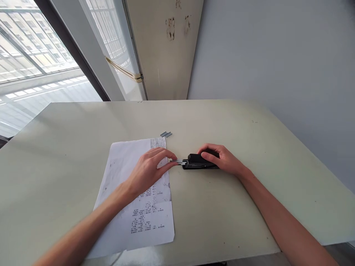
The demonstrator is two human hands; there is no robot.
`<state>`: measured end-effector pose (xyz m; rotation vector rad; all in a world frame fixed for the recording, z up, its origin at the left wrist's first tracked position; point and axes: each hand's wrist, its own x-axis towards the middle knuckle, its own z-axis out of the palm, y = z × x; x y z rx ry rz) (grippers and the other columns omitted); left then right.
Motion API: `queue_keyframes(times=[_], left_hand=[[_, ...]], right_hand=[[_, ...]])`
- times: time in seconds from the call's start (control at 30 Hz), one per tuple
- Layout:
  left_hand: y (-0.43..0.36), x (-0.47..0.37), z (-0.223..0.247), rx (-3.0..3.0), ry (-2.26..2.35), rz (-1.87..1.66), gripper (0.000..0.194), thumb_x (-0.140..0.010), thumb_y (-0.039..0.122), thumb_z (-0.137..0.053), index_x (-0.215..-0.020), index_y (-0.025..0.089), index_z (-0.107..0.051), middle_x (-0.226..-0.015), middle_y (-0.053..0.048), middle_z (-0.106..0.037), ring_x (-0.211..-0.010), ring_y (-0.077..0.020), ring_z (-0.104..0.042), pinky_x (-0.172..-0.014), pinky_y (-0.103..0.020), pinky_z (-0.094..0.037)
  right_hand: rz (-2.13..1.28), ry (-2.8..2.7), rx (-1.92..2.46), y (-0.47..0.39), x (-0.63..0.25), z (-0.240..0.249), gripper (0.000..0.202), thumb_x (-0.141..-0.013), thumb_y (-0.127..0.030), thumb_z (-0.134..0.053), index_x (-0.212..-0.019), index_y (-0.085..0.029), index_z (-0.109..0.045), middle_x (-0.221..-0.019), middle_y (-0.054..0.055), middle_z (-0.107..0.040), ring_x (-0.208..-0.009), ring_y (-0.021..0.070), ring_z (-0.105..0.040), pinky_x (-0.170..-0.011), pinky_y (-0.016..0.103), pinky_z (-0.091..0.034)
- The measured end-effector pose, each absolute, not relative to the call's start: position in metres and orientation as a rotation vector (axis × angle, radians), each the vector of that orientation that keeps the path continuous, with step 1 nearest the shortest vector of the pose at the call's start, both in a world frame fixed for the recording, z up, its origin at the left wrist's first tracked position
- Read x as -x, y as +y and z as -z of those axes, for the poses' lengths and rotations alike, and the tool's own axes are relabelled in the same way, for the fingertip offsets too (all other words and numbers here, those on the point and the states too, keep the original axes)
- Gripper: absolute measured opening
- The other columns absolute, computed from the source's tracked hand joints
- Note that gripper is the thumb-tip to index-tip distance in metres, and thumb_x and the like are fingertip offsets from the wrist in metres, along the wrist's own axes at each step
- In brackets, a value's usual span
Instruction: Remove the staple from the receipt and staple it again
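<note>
A black stapler point(198, 162) lies on the table with its length running left to right. My right hand point(222, 159) is closed over its right end, the thumb along the near side and the fingers over the top. From the stapler's left end a silver metal slide point(181, 162) sticks out. Thumb and forefinger of my left hand point(155, 164) pinch the tip of that slide; whether staples lie in it is too small to tell. Beneath my left hand and forearm are printed paper sheets point(149, 221), partly hidden. Just beyond the paper's top right corner rest short strips of staples point(166, 134).
The pale table point(216, 218) spreads to both sides, with a near edge at the bottom right. Behind it stands a worn fridge point(163, 55) with a handle. A grey wall point(271, 55) is on the right, and a bright window point(30, 44) on the left.
</note>
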<state>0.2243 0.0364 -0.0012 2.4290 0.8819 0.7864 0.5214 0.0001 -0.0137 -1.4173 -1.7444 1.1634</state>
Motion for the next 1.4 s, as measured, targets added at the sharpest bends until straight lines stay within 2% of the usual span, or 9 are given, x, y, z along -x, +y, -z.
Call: queue_keyframes(times=[0.17,0.4,0.53,0.7,0.8,1.0,1.13,1.23,1.4], left_hand=[[0.040,-0.222,0.001,-2.575,0.760,-0.837,0.016,-0.107,0.031,-0.060,-0.108,0.025,-0.075,-0.106,-0.003,-0.078,-0.097,-0.0208,-0.070,-0.089,-0.037,-0.055],[0.040,-0.224,0.007,-2.675,0.729,-0.828,0.016,-0.107,0.028,-0.061,-0.105,0.025,-0.076,-0.106,-0.002,-0.078,-0.090,-0.0190,-0.069,-0.086,-0.037,-0.054],[0.041,-0.223,0.008,-2.677,0.723,-0.771,0.019,-0.109,0.031,-0.058,-0.106,0.026,-0.077,-0.107,-0.001,-0.079,-0.092,-0.0197,-0.070,-0.087,-0.038,-0.054],[0.053,-0.210,0.004,-2.469,0.796,-0.610,0.029,-0.103,0.045,-0.066,-0.126,0.028,-0.072,-0.109,-0.002,-0.079,-0.098,-0.0201,-0.073,-0.086,-0.035,-0.058],[0.063,-0.201,0.004,-2.396,0.793,-0.516,0.026,-0.102,0.048,-0.066,-0.116,0.029,-0.077,-0.103,-0.001,-0.079,-0.091,-0.0192,-0.073,-0.078,-0.032,-0.058],[0.067,-0.208,0.005,-2.372,0.583,-0.522,0.020,-0.099,0.044,-0.072,-0.094,0.029,-0.082,-0.084,0.001,-0.080,-0.079,-0.0185,-0.069,-0.082,-0.035,-0.055],[0.065,-0.223,0.005,-2.418,0.475,-0.540,0.021,-0.100,0.045,-0.071,-0.093,0.027,-0.082,-0.085,0.001,-0.080,-0.079,-0.0182,-0.069,-0.084,-0.035,-0.052],[0.065,-0.234,0.006,-2.473,0.472,-0.547,0.027,-0.100,0.049,-0.069,-0.091,0.026,-0.081,-0.082,0.000,-0.079,-0.076,-0.0175,-0.068,-0.079,-0.034,-0.051],[0.068,-0.251,0.012,-2.541,0.462,-0.577,0.034,-0.103,0.051,-0.065,-0.089,0.023,-0.077,-0.080,0.000,-0.076,-0.071,-0.0152,-0.066,-0.073,-0.031,-0.048]], right_hand=[[-1.174,-1.732,1.422,0.000,-0.521,0.013,0.036,-0.100,-0.059,-0.058,-0.099,-0.026,-0.071,-0.099,0.003,-0.074,-0.082,0.0208,-0.062,-0.074,0.034,-0.051],[-1.161,-1.747,1.424,0.000,-0.521,0.013,0.036,-0.100,-0.059,-0.058,-0.100,-0.026,-0.072,-0.099,0.003,-0.074,-0.083,0.0207,-0.062,-0.074,0.034,-0.051],[-1.170,-1.749,1.422,0.001,-0.522,0.014,0.035,-0.100,-0.059,-0.058,-0.100,-0.026,-0.071,-0.100,0.003,-0.073,-0.085,0.0212,-0.062,-0.074,0.034,-0.050],[-1.176,-1.731,1.416,0.001,-0.522,0.014,0.035,-0.100,-0.060,-0.059,-0.100,-0.026,-0.072,-0.098,0.003,-0.072,-0.084,0.0208,-0.061,-0.076,0.033,-0.049],[-1.207,-1.692,1.420,0.000,-0.521,0.013,0.037,-0.099,-0.061,-0.060,-0.099,-0.026,-0.072,-0.098,0.003,-0.071,-0.084,0.0206,-0.061,-0.078,0.033,-0.049],[-1.335,-1.432,1.303,-0.002,-0.517,0.014,0.045,-0.099,-0.067,-0.056,-0.094,-0.025,-0.071,-0.097,0.004,-0.070,-0.091,0.0212,-0.066,-0.084,0.033,-0.051],[-1.351,-1.368,1.278,-0.001,-0.514,0.014,0.048,-0.098,-0.069,-0.057,-0.092,-0.024,-0.072,-0.095,0.004,-0.070,-0.091,0.0209,-0.066,-0.087,0.033,-0.052],[-1.341,-1.352,1.271,-0.001,-0.513,0.013,0.048,-0.099,-0.069,-0.056,-0.090,-0.024,-0.072,-0.093,0.003,-0.069,-0.088,0.0194,-0.064,-0.089,0.033,-0.051],[-1.318,-1.270,1.245,-0.003,-0.511,0.014,0.052,-0.098,-0.073,-0.054,-0.089,-0.024,-0.071,-0.092,0.004,-0.067,-0.084,0.0194,-0.062,-0.084,0.033,-0.052]])
